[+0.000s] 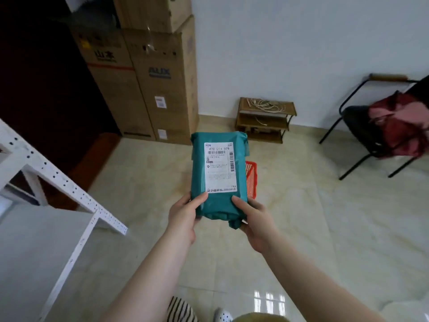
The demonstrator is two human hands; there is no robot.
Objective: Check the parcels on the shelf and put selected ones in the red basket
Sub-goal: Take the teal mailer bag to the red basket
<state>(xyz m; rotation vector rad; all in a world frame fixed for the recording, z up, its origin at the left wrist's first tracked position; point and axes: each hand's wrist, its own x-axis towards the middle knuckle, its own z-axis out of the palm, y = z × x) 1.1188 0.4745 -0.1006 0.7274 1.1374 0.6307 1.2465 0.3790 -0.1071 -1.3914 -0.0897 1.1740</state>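
Teal plastic-wrapped parcel w/ white shipping label (218,173) held upright in both hands. Left hand (183,219) thumb curled on its lower front; right hand (255,226) grips lower right corner. Red plastic mesh basket (251,180) on floor just beyond fingers, mostly hidden behind parcel.

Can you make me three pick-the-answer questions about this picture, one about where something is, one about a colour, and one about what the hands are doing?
1. Where is the red basket?
A. on the chair
B. on the floor behind the parcel
C. on the white shelf

2. What colour is the parcel?
A. teal green
B. yellow
C. black

3. How is the parcel held?
A. by both hands
B. by one hand only
C. it lies on the floor

Answers: 1 B, its red mesh peeks out past the parcel's right edge. 2 A, its wrapping is teal with a white label. 3 A, the left hand and right hand grip its lower end.
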